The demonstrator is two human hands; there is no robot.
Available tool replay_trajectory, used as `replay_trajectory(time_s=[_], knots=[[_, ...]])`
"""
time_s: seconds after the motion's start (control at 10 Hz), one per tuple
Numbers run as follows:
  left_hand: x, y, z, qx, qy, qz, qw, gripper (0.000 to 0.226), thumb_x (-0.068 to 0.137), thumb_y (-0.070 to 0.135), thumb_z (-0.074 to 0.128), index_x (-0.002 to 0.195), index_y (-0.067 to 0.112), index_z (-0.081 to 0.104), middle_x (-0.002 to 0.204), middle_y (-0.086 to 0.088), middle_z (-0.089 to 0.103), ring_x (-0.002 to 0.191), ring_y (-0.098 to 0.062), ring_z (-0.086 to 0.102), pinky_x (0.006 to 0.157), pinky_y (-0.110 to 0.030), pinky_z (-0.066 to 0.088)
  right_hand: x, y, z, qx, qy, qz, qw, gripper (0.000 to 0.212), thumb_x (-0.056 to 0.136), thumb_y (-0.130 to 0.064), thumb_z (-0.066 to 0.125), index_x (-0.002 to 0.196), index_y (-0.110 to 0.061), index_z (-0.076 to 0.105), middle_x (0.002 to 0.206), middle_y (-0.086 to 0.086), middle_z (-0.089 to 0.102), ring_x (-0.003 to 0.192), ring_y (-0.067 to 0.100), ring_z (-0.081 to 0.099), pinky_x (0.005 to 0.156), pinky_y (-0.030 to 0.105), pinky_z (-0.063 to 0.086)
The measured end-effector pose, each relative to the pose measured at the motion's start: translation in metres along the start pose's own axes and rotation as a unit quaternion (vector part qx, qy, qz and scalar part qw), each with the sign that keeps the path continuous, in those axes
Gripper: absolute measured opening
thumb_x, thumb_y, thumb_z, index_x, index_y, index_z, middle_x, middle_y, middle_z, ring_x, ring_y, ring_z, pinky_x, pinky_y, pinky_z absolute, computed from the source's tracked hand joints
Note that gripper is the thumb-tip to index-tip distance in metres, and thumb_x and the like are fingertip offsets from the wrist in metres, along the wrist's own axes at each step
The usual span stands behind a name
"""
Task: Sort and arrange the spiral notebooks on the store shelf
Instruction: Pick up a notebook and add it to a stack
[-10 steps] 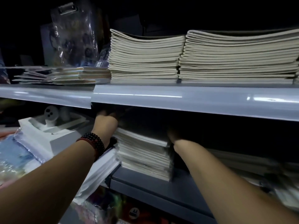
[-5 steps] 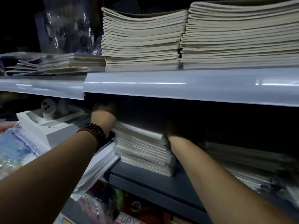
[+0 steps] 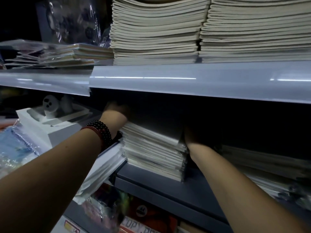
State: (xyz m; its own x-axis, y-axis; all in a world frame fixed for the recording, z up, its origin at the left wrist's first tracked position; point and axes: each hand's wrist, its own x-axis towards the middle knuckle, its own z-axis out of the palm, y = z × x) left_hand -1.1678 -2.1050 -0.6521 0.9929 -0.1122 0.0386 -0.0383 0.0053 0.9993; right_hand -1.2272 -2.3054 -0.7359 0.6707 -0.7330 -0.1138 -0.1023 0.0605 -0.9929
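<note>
A stack of pale notebooks (image 3: 151,153) with a dark top cover lies on the lower grey shelf (image 3: 168,192). My left hand (image 3: 115,115), with dark beads at the wrist, is against the stack's left side near the top, and its fingers curl into the shadow over the edge. My right hand (image 3: 193,138) lies against the stack's right side, and its fingers are lost in the dark. Two taller stacks of cream notebooks (image 3: 154,31) (image 3: 255,29) rest on the upper shelf.
The upper shelf's glossy grey front rail (image 3: 185,81) hangs just above my hands. A white box with a round part (image 3: 50,115) and plastic-wrapped packs (image 3: 18,147) sit to the left. Slanted notebooks (image 3: 262,167) lie to the right. Wrapped thin books (image 3: 58,54) lie upper left.
The view has moved closer, so the upper stacks sit higher in frame. Both hands stay at the sides of the lower stack.
</note>
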Motion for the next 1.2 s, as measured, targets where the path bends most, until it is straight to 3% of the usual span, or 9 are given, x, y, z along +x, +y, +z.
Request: replay_trajectory(time_s=[0.1,0.2,0.3,0.4,0.6,0.8,0.9,1.0,1.2], knots=[[0.004,0.002,-0.005,0.077,-0.020,0.009,0.997,0.044,0.097,-0.015,0.042,0.072,0.021,0.044,0.074,0.004,0.043,0.063,-0.006,0.040,0.041,-0.007,0.038,-0.041,-0.024,-0.009,-0.016,-0.044,0.008,0.999,0.064,0.094,-0.065,0.044,0.115,-0.006,0.060,0.075,0.008,0.057,0.058,0.020,0.053,0.057,0.035,0.051],[0.002,0.003,-0.009,0.074,-0.085,0.002,0.994,0.047,0.105,0.008,0.038,0.066,0.018,0.062,0.062,-0.001,0.049,0.056,-0.014,0.029,0.050,-0.022,0.027,-0.036,-0.020,-0.014,0.013,-0.090,0.045,0.995,0.043,0.105,-0.048,0.039,0.094,-0.010,0.057,0.068,0.004,0.050,0.057,0.015,0.044,0.052,0.030,0.043],[0.003,-0.002,-0.016,0.009,-0.101,-0.079,0.992,0.059,0.103,0.022,0.041,0.046,0.021,0.057,0.046,0.000,0.039,0.050,-0.014,0.027,0.058,-0.028,0.020,-0.033,-0.021,-0.019,0.031,-0.114,0.040,0.992,0.041,0.104,-0.047,0.040,0.075,-0.021,0.050,0.069,0.002,0.050,0.058,0.014,0.044,0.054,0.029,0.039],[0.000,-0.010,-0.015,-0.049,-0.085,-0.137,0.986,0.039,0.091,0.033,0.059,0.063,0.021,0.036,0.050,0.001,0.030,0.053,-0.013,0.020,0.056,-0.026,0.022,-0.035,-0.022,-0.021,0.032,-0.142,0.041,0.989,0.044,0.102,-0.050,0.042,0.073,-0.020,0.055,0.065,0.002,0.053,0.057,0.014,0.047,0.053,0.028,0.041],[0.006,-0.026,-0.007,-0.050,-0.028,-0.139,0.989,0.039,0.107,0.023,0.033,0.068,0.016,0.034,0.072,-0.003,0.031,0.060,-0.015,0.024,0.060,-0.028,0.027,-0.033,-0.016,-0.018,0.092,-0.144,0.063,0.983,0.048,0.095,-0.060,0.052,0.110,-0.018,0.070,0.106,0.012,0.072,0.085,0.025,0.066,0.056,0.027,0.054],[0.009,-0.030,0.000,-0.028,-0.046,-0.141,0.988,0.045,0.105,0.043,0.040,0.071,0.015,0.037,0.055,-0.002,0.034,0.054,-0.019,0.023,0.048,-0.030,0.040,-0.038,-0.018,-0.031,0.095,-0.082,0.072,0.990,0.043,0.098,-0.056,0.050,0.074,-0.019,0.055,0.072,0.003,0.050,0.072,0.020,0.054,0.091,0.044,0.051],[0.013,-0.030,0.001,-0.046,-0.070,-0.148,0.985,0.051,0.101,0.053,0.044,0.065,0.017,0.037,0.044,0.001,0.032,0.043,-0.017,0.026,0.057,-0.028,0.029,-0.047,-0.024,-0.034,0.094,-0.064,0.066,0.991,0.042,0.099,-0.054,0.048,0.071,-0.023,0.048,0.073,0.000,0.046,0.068,0.013,0.045,0.100,0.048,0.046],[0.015,-0.031,0.001,-0.057,-0.087,-0.150,0.983,0.051,0.094,0.062,0.048,0.065,0.021,0.036,0.040,0.005,0.032,0.036,-0.012,0.024,0.052,-0.025,0.031,-0.048,-0.025,-0.032,0.084,-0.072,0.066,0.992,0.040,0.099,-0.055,0.047,0.076,-0.022,0.050,0.076,-0.001,0.048,0.067,0.015,0.043,0.088,0.040,0.049],[0.007,-0.029,0.002,-0.095,-0.051,-0.151,0.983,0.054,0.090,0.064,0.053,0.063,0.023,0.030,0.048,0.003,0.029,0.044,-0.013,0.021,0.053,-0.023,0.026,-0.028,-0.024,-0.019,-0.050,-0.067,-0.029,0.996,0.049,0.103,-0.055,0.037,0.130,-0.019,0.055,0.071,0.001,0.050,0.089,0.031,0.067,0.064,0.028,0.042]])
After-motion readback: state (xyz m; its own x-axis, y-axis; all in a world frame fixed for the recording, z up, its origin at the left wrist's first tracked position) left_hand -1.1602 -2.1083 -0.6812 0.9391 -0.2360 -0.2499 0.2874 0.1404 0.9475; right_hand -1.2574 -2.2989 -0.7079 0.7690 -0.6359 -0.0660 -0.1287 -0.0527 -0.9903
